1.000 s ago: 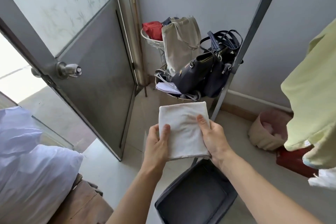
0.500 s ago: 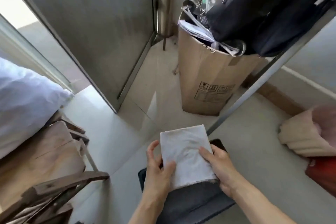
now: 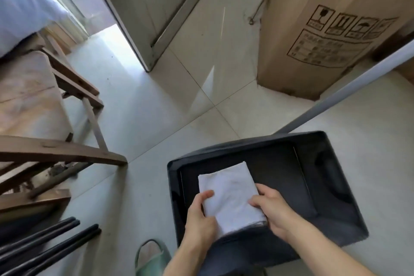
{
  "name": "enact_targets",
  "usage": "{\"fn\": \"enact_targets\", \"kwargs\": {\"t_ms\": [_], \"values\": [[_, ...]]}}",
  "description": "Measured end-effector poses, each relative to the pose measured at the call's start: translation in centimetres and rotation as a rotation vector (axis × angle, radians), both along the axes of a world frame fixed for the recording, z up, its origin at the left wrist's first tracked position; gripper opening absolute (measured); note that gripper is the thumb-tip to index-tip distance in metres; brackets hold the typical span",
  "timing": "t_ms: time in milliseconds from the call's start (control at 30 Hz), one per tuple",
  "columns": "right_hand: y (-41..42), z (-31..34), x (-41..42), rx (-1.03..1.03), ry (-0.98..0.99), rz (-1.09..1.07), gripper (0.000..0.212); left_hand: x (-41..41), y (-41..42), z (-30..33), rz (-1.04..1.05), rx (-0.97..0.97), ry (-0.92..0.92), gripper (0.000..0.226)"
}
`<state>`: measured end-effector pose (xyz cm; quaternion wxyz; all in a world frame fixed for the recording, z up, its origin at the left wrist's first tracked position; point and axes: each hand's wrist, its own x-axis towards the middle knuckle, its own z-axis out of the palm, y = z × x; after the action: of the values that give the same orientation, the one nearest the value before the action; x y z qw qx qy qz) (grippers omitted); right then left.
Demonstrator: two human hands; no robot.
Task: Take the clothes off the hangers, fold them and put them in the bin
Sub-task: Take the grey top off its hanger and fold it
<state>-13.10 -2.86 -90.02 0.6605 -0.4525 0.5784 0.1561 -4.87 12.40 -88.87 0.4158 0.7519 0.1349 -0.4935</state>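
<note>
Pale tiled floor (image 3: 156, 101), glossy, with light spilling through an open grey door (image 3: 143, 2) at top centre.

Head view, the only camera:
- Dark bin (image 3: 331, 177) sits on the floor at lower right, open top, dark interior. Only visible content: one folded white cloth (image 3: 228, 192), a flat rectangle lying toward the bin's left side. Whether it rests on the bottom or is held just above it, cannot tell.
- left hand (image 3: 199, 219) grips the cloth's near-left edge, thumb on top, fingers curled underneath.
- right hand (image 3: 272, 210) grips the near-right edge, fingers curled over the top surface. Both forearms reach down into the bin from the bottom of frame.
- Tall cardboard box (image 3: 318, 36) stands upper right, handling symbols printed on its side; top is out of frame, contents not visible.
- Grey metal pole (image 3: 345, 87) runs diagonally from right edge down to the bin's far rim.
- Wooden chair (image 3: 56, 87) at left with a pale cushioned seat; white bedding (image 3: 24, 6) above it in the top-left corner.
- Black rods (image 3: 44, 244) lie at lower left.
- Green slipper (image 3: 150, 257) on the floor just left of the bin, beside the left forearm.
</note>
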Motion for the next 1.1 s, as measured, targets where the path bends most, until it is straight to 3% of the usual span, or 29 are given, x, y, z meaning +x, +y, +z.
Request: {"fn": "enact_targets", "kwargs": {"t_ms": [233, 433, 567, 767, 800, 900, 1000, 1100], "values": [[1.6, -10.5, 3.0, -0.017, -0.009, 0.056, 0.036, 1.3, -0.4, -9.7, 0.158, 0.121, -0.099, 0.066], [3.1, -15.5, 6.1, -0.066, -0.036, 0.059, 0.048, 2.9, -0.1, -14.3, 0.141, 0.207, -0.199, 0.066], [4.0, -16.7, 6.7, -0.095, -0.006, 0.126, 0.071, 3.1, 0.9, -16.0, -0.044, 0.179, -0.233, 0.066], [3.4, -15.4, 4.2, -0.213, 0.051, 0.348, 0.072, 2.3, 1.8, -14.0, -0.321, 0.127, -0.387, 0.072], [2.8, -14.9, 3.2, -0.243, 0.088, 0.392, 0.070, 1.9, 2.2, -12.9, -0.391, 0.071, -0.446, 0.071], [0.8, -13.5, -0.8, -0.294, 0.251, 0.538, 0.065, 0.7, 4.1, -10.5, -0.668, -0.012, -0.854, 0.071], [-0.5, -12.1, -4.2, -0.312, 0.357, 0.609, 0.064, 0.7, 5.5, -9.8, -0.808, 0.017, -1.001, 0.074], [-0.1, -10.9, -5.5, -0.305, 0.332, 0.639, 0.059, 1.1, 5.7, -9.1, -0.885, 0.070, -1.139, 0.063]]}}
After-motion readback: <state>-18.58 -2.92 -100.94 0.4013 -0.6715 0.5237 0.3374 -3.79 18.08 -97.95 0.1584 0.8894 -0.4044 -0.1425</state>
